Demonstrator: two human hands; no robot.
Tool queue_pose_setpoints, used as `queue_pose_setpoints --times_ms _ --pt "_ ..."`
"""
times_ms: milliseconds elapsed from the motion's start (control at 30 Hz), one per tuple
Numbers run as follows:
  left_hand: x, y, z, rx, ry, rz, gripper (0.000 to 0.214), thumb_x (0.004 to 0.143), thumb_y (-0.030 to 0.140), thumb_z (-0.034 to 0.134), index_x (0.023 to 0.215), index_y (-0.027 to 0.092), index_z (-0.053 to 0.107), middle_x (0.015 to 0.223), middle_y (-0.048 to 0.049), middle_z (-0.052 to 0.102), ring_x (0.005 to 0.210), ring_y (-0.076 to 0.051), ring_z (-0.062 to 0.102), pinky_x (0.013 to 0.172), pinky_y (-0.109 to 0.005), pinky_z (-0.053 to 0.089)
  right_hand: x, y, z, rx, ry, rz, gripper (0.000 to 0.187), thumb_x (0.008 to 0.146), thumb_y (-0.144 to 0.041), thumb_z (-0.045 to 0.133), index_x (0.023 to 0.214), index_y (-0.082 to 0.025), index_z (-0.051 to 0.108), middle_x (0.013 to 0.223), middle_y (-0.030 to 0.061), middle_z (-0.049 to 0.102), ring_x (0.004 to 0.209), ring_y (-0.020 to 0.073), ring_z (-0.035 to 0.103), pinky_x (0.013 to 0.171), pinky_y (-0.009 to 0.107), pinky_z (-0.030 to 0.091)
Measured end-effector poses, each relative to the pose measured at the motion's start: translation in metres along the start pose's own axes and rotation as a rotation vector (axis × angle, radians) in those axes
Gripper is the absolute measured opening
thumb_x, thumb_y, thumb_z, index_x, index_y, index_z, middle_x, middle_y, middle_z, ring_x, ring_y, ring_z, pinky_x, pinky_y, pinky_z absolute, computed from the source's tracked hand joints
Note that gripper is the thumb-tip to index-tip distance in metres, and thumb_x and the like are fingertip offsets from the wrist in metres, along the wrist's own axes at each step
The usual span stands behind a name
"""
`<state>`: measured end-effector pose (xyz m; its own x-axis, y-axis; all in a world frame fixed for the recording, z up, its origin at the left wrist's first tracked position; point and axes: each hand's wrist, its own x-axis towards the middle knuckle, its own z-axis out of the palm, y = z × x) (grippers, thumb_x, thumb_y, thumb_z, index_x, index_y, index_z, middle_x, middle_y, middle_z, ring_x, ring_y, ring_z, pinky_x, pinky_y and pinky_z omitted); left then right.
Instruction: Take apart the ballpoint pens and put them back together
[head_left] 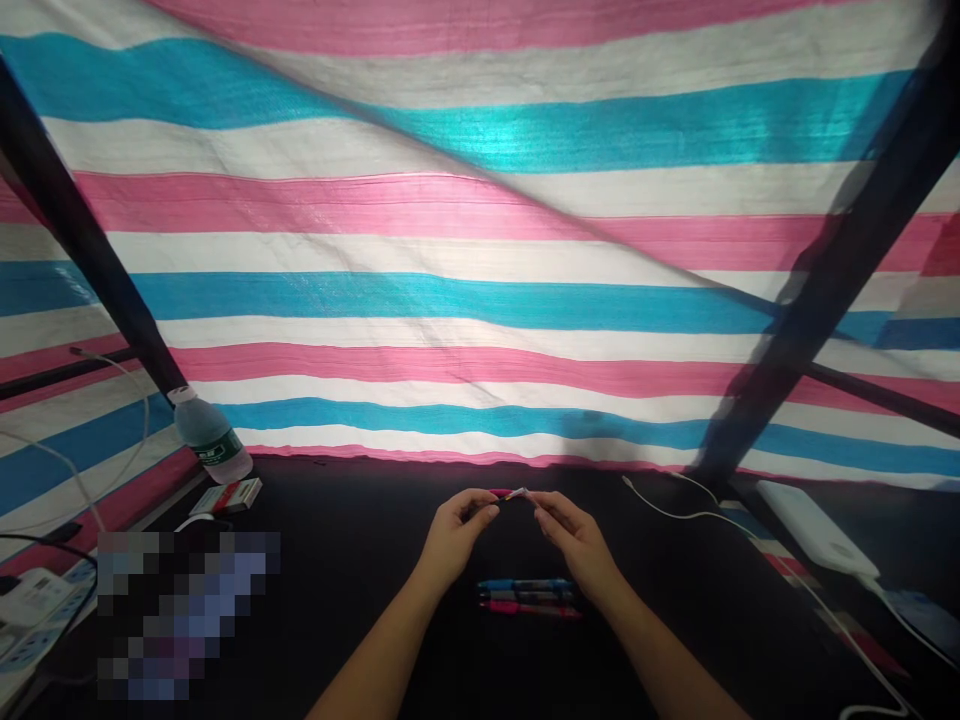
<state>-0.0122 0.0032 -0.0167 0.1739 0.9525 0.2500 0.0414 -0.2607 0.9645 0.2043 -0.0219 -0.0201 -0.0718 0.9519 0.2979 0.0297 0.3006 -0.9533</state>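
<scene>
Above the black table (345, 560), my left hand (455, 530) and my right hand (571, 535) meet at a thin pink pen (508, 494), each pinching one end. The left fingers curl round the pink barrel. The right fingertips pinch the pale tip end. Below the hands, three pens (529, 596) lie side by side on the table, one blue, one grey-blue and one pink.
A water bottle (211, 437) and a small red and white box (227, 496) stand at the back left. A power strip (30, 612) lies at the left edge. A white power bank (814, 529) with cables lies at right. A striped tarp (480, 250) hangs behind.
</scene>
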Motion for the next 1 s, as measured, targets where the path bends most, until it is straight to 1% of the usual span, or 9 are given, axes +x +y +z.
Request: queue_pose_setpoints --times_ms 100,267,367,533,700,800,867,933,1000 --pt "0.000 0.003 -0.006 0.175 0.003 0.089 0.016 0.087 0.029 0.072 0.101 0.024 0.076 0.100 -0.0046 0.076 0.092 -0.023 0.068 0.084 -0.034 0.050 0.001 -0.004 -0.001 -0.148 -0.030 -0.117 0.028 0.097 -0.041 0.061 0.117 -0.026 0.072 0.111 0.0080 0.069 0.101 0.0253 0.064 0.087 0.036 0.051" --pt "-0.001 0.011 -0.016 0.559 0.045 0.263 0.014 0.092 0.027 0.068 0.101 0.031 0.078 0.103 -0.0027 0.076 0.096 -0.024 0.066 0.089 -0.039 0.042 0.000 -0.006 -0.003 -0.369 -0.024 -0.212 0.018 0.097 -0.033 0.061 0.110 -0.025 0.071 0.098 0.0062 0.068 0.088 0.0229 0.065 0.079 0.034 0.052" --pt "-0.002 0.013 -0.017 0.635 0.034 0.307 0.013 0.093 0.027 0.068 0.099 0.031 0.079 0.102 -0.0023 0.077 0.095 -0.024 0.065 0.089 -0.040 0.039 0.000 -0.005 -0.004 -0.406 -0.037 -0.263 0.017 0.099 -0.030 0.058 0.106 -0.025 0.073 0.100 0.0071 0.067 0.092 0.0234 0.065 0.081 0.034 0.053" --pt "-0.004 0.014 -0.011 0.648 -0.055 0.346 0.010 0.094 0.031 0.070 0.099 0.031 0.079 0.099 -0.0017 0.078 0.092 -0.021 0.067 0.090 -0.039 0.037 -0.001 -0.004 -0.003 -0.443 -0.087 -0.324 0.018 0.098 -0.031 0.061 0.107 -0.026 0.076 0.097 0.0080 0.070 0.093 0.0250 0.065 0.082 0.037 0.053" --pt "-0.007 0.013 -0.007 0.643 -0.116 0.375 0.012 0.090 0.033 0.075 0.101 0.029 0.078 0.099 -0.0030 0.079 0.090 -0.022 0.067 0.089 -0.040 0.037 -0.002 -0.003 -0.001 -0.401 -0.053 -0.166 0.018 0.092 -0.039 0.069 0.097 -0.024 0.077 0.089 0.0053 0.073 0.078 0.0224 0.064 0.066 0.031 0.048" --pt "-0.008 0.014 -0.006 0.646 -0.154 0.426 0.014 0.091 0.030 0.074 0.104 0.029 0.078 0.099 -0.0033 0.079 0.089 -0.022 0.068 0.089 -0.040 0.037 -0.002 0.000 0.000 -0.345 -0.094 0.004 0.031 0.092 -0.050 0.065 0.088 -0.021 0.078 0.068 0.0019 0.068 0.061 0.0188 0.059 0.056 0.028 0.042" --pt "-0.009 0.015 -0.005 0.654 -0.176 0.457 0.014 0.093 0.029 0.071 0.106 0.029 0.077 0.099 -0.0037 0.079 0.087 -0.021 0.068 0.089 -0.041 0.036 -0.002 0.002 0.001 -0.309 -0.137 0.118 0.048 0.097 -0.056 0.055 0.076 -0.019 0.076 0.051 -0.0016 0.054 0.050 0.0157 0.051 0.050 0.027 0.035" --pt "-0.009 0.018 -0.005 0.669 -0.178 0.472 0.015 0.095 0.029 0.068 0.107 0.028 0.077 0.099 -0.0042 0.079 0.087 -0.021 0.068 0.089 -0.041 0.036 -0.002 0.001 0.003 -0.291 -0.138 0.129 0.051 0.098 -0.057 0.051 0.075 -0.018 0.075 0.050 -0.0026 0.050 0.049 0.0150 0.048 0.051 0.027 0.035" --pt "-0.010 0.019 -0.005 0.684 -0.165 0.468 0.016 0.097 0.029 0.066 0.108 0.028 0.077 0.100 -0.0043 0.079 0.088 -0.021 0.068 0.089 -0.041 0.036 -0.002 -0.001 0.004 -0.294 -0.099 0.047 0.038 0.094 -0.054 0.060 0.088 -0.019 0.074 0.063 -0.0013 0.059 0.059 0.0163 0.053 0.056 0.027 0.038"
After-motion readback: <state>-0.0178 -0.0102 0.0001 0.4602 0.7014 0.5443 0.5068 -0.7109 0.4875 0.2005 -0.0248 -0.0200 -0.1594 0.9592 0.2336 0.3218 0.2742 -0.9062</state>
